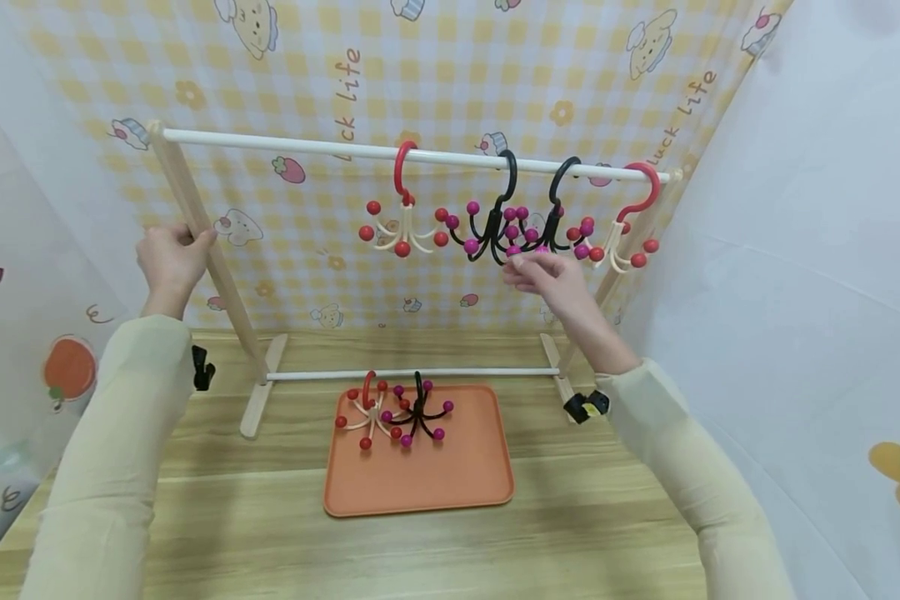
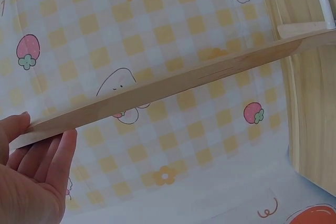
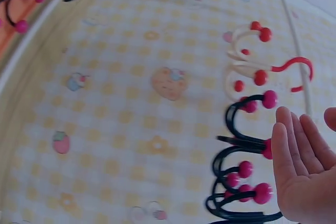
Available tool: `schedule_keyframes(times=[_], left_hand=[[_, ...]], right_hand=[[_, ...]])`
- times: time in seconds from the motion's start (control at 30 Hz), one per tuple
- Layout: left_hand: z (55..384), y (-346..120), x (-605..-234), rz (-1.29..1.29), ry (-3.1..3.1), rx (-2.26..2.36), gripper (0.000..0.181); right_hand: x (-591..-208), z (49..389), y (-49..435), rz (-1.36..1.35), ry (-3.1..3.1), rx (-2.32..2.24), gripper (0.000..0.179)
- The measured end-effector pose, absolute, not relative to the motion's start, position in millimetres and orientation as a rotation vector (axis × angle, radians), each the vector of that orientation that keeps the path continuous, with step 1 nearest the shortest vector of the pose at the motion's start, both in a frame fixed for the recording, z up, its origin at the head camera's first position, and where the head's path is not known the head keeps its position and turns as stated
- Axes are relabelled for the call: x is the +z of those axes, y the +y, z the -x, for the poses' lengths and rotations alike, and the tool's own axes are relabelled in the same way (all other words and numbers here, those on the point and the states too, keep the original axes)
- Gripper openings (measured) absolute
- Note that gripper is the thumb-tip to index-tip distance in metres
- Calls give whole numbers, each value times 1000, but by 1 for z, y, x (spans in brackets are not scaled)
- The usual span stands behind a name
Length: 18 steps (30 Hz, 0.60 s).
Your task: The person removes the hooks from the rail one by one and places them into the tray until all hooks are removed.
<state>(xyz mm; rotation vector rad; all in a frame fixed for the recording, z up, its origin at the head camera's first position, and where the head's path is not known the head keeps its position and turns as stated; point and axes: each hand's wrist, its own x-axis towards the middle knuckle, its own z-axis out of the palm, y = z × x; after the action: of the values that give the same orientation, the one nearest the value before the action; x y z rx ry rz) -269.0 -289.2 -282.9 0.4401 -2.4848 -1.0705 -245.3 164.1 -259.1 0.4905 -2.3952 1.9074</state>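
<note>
Currently, the left hand (image 1: 171, 260) grips the rack's left post (image 1: 226, 292). The right hand (image 1: 558, 282), fingers straight, is beside a black hanger (image 1: 493, 225).

I'm watching colours: red-hooked, cream-armed, octopus-shaped hangers (image 1: 407, 218) are sporting red balls (image 1: 402, 248) | black many-armed hangers (image 1: 493, 229) are flaunting magenta balls (image 1: 471, 247) | slim white rods (image 1: 292, 145) are meeting pale wooden posts (image 1: 229, 300) | a rectangular orange tray (image 1: 457, 458) is brightening the tan wood-grain table (image 1: 607, 533) | a yellow-and-white checked cloth (image 1: 450, 108) is showing cartoons, strawberries, orange flowers
</note>
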Motion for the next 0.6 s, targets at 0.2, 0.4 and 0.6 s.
schedule_keyframes(times=[0.2,0.4,0.6], left_hand=[[269,-289,-282,-450,-2493,-1064,51],[270,-290,-282,-458,-2502,-1061,51],[270,-290,-282,-459,-2505,-1087,52]], right_hand=[[-229,253,151,-507,-2405,1869,35],[-211,268,135,-546,-2447,1788,35],[-203,283,122,-579,-2424,1734,34]])
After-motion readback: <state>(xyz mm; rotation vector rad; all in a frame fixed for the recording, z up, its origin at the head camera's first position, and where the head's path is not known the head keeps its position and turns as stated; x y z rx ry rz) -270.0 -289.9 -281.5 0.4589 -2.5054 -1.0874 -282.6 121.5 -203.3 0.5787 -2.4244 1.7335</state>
